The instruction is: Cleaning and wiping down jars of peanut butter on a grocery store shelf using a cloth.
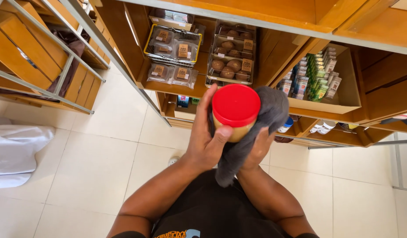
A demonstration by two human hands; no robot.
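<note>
Pale tiled floor [106, 145] lies below my hands, with wooden shelving [274, 48] just beyond them. My left hand [203, 136] has its grip clasped around one jar with a red round lid [236, 105]. My right hand [258, 147] presses one grey cloth [256, 128] against the jar's far side (fingers hidden, grip unclear). Beyond, four clear trays of brown pastries [230, 66]. Open floor spreads left of my grip.

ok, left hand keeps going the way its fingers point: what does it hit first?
Left hand points up-frame along the red-lidded jar it grips. Beyond it, probably the wooden shelf edge below the packaged baked goods; depth unclear.
</note>
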